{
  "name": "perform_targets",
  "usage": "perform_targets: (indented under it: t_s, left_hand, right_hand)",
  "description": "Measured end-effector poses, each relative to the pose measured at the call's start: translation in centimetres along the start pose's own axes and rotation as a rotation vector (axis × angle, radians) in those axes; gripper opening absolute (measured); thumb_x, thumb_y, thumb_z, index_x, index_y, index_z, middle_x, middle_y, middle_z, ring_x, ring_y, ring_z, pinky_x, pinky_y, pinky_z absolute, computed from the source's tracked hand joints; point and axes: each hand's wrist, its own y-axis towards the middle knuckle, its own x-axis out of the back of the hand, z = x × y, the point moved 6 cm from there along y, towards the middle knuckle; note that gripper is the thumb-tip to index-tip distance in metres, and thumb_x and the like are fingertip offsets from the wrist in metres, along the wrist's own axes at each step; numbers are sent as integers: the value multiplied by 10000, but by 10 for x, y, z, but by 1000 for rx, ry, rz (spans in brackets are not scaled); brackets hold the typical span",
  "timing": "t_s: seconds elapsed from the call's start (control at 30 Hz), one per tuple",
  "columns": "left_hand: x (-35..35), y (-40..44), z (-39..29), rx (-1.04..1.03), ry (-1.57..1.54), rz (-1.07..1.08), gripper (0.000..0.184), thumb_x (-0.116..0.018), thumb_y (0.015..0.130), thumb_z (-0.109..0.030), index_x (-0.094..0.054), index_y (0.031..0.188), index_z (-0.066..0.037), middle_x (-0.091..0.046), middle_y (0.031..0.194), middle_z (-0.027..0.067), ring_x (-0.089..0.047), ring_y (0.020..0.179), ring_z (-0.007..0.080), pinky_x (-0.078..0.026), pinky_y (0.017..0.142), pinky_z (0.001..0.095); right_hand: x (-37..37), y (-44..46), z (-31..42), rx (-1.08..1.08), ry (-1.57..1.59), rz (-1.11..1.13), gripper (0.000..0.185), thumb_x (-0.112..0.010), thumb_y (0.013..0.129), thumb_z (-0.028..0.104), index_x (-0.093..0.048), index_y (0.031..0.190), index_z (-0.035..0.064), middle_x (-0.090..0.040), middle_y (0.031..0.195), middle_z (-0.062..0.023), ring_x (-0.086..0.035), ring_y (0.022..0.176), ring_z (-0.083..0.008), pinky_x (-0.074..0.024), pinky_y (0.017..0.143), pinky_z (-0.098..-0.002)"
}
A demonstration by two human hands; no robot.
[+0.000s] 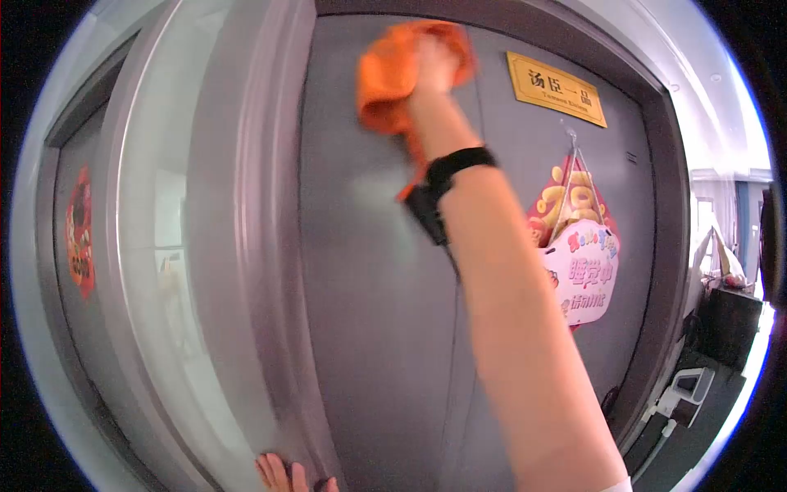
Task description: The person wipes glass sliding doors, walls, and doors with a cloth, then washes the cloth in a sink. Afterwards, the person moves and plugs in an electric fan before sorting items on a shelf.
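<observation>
High on the grey door [377, 271], my right hand [436, 64] is closed on an orange cloth [387, 82], which looks pressed to the door's upper part. Motion smears the hand and cloth a little. A black band [463, 166] circles my right wrist, and a dark strap-like piece [425, 213] hangs beside it. Down at the bottom edge, the fingers of my left hand [287, 476] show, spread apart near the door frame [275, 328]. They appear to rest against the frame; the rest of that hand is cut off.
A gold sign [557, 88] is fixed at the door's upper right. Below it, a pink sign [586, 275] hangs by a cord from a hook over a red decoration [566, 184]. Another door [78, 344] stands left. Dark furniture [730, 328] and a white-grey appliance [684, 394] are at right.
</observation>
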Motion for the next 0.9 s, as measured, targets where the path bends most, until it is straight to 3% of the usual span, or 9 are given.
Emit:
perform_targets:
  t_s: [0.1,0.2,0.37,0.57,0.63,0.67,0.77,0.87,0.9]
  left_hand:
    - [-1,-1,1,-15,11,-7,820,-668,794,-402,-280,1425,-51,-188,1474,277,-201,1338,497,-209,1053,624]
    - [-2,-4,3,-38,38,3,824,-648,801,-430,-274,1430,-53,-178,1476,280,-191,1339,502,-207,1048,632]
    - [-5,-7,5,-40,29,18,825,-642,804,-437,-271,1428,-46,-187,1468,291,-196,1335,508,-208,1043,641]
    - [1,-1,1,-49,-20,13,786,-635,819,-403,-282,1410,-23,-194,1454,315,-210,1330,507,-208,1049,633]
    - [-3,0,3,-52,-9,-10,724,-610,846,-360,-294,1397,-12,-225,1435,328,-223,1323,510,-220,1050,624]
    - [-2,1,4,-61,-19,-7,724,-610,846,-360,-294,1397,-12,-225,1435,328,-223,1323,510,-220,1050,624]
    - [2,-4,4,-82,-6,-7,641,-581,874,-314,-327,1370,3,-252,1420,335,-236,1316,513,-227,1050,619]
    - [1,-2,7,-75,4,0,579,-566,886,-278,-360,1341,15,-258,1414,343,-245,1309,519,-226,1048,622]
    - [2,-1,6,-97,-6,-10,563,-564,888,-267,-371,1334,18,-254,1415,345,-243,1309,520,-223,1049,620]
  right_hand:
    - [27,-34,75,505,174,-344,510,-411,873,390,-456,1316,142,-462,1337,-100,-451,1221,-267,-360,1005,-433]
    - [36,-16,33,498,220,-54,498,-418,867,384,-457,1316,171,-478,1326,-80,-458,1218,-279,-358,1019,-425]
    - [25,-33,-83,411,139,-463,503,-410,876,364,-458,1315,125,-502,1299,-116,-435,1236,-309,-306,1057,-446]
    - [28,-177,-95,150,61,-323,460,-487,864,270,-486,1267,47,-428,1354,-181,-377,1269,-345,-285,1044,-496]
    - [14,-253,-57,265,-3,-290,438,-488,857,254,-494,1244,50,-458,1300,-181,-415,1213,-354,-308,1013,-495]
    - [17,-292,-28,183,106,80,434,-503,843,256,-502,1227,53,-472,1261,-187,-432,1186,-346,-314,1006,-484]
    - [46,-419,52,497,403,650,366,-534,828,287,-549,1178,177,-612,924,-62,-613,854,-258,-471,772,-434]
    - [56,-437,37,737,590,514,314,-603,735,304,-607,1020,171,-631,785,-61,-645,711,-234,-511,624,-419]
    - [51,-423,16,643,497,572,302,-598,733,310,-615,997,164,-634,795,-66,-644,712,-237,-514,630,-415]
